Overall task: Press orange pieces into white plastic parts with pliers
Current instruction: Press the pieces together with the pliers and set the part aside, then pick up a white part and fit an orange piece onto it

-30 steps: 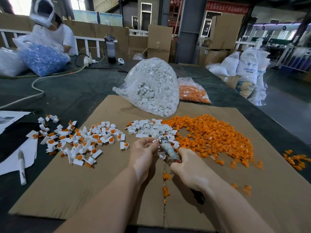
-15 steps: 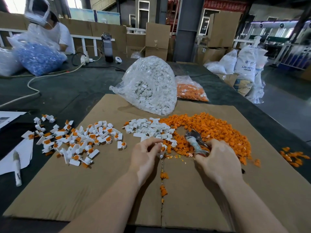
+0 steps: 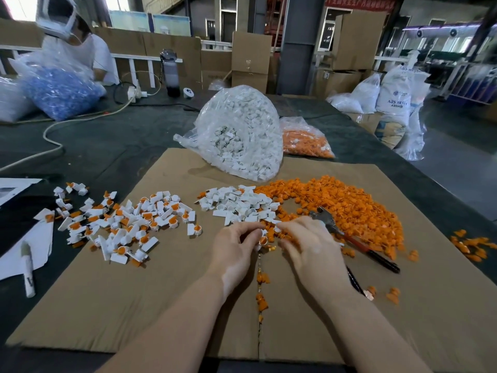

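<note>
the left hand [image 3: 236, 247] pinched a white plastic part [image 3: 262, 239] with an orange piece in it, its grip clamped on that part. the right hand [image 3: 309, 246] reached in beside it with fingers curled at the same spot; whether its grip held anything could not be told. the pliers [image 3: 349, 238] lay on the cardboard sheet [image 3: 161, 305] just right of the right hand, jaws on the orange pile [image 3: 349, 203]. loose white parts [image 3: 236, 205] lay beyond the hands, finished pieces [image 3: 121, 224] to the left.

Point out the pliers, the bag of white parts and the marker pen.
pliers [image 3: 349, 236], head view, on the shank near the red handle
bag of white parts [image 3: 242, 135], head view, mid-bag
marker pen [image 3: 28, 267], head view, barrel
</note>
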Motion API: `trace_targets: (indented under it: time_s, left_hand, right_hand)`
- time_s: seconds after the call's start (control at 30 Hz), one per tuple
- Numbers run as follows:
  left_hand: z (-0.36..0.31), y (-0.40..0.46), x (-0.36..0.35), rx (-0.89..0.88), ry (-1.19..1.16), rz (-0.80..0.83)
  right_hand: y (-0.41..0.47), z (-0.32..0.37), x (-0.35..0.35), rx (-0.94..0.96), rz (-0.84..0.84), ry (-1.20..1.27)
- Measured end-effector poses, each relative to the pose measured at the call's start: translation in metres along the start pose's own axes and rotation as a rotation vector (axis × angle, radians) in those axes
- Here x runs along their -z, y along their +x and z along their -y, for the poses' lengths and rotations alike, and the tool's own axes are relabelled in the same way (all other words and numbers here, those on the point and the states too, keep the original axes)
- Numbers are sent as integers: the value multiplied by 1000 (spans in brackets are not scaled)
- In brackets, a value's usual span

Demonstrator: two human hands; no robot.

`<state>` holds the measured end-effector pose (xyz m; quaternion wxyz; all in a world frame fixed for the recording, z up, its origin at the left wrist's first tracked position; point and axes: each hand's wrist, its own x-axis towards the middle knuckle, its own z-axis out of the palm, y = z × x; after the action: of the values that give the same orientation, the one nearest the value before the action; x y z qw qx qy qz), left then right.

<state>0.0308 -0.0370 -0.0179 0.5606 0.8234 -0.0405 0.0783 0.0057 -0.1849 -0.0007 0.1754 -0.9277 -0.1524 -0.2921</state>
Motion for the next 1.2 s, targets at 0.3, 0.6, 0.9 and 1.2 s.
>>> trace_targets:
  time_s: [0.3, 0.6, 0.9, 1.2]
  left_hand:
    - [-4, 0, 2, 16, 56, 19]
    - [-7, -8, 3, -8, -37, 114]
    - [-5, -9, 3, -41, -16, 73]
    - [-6, -10, -1, -46, -42, 14]
  right_hand:
    - [0, 11, -17, 90, -11, 170]
    - [-4, 11, -17, 3, -61, 219]
    - [-7, 11, -16, -3, -42, 242]
    - [-6, 8, -18, -44, -67, 229]
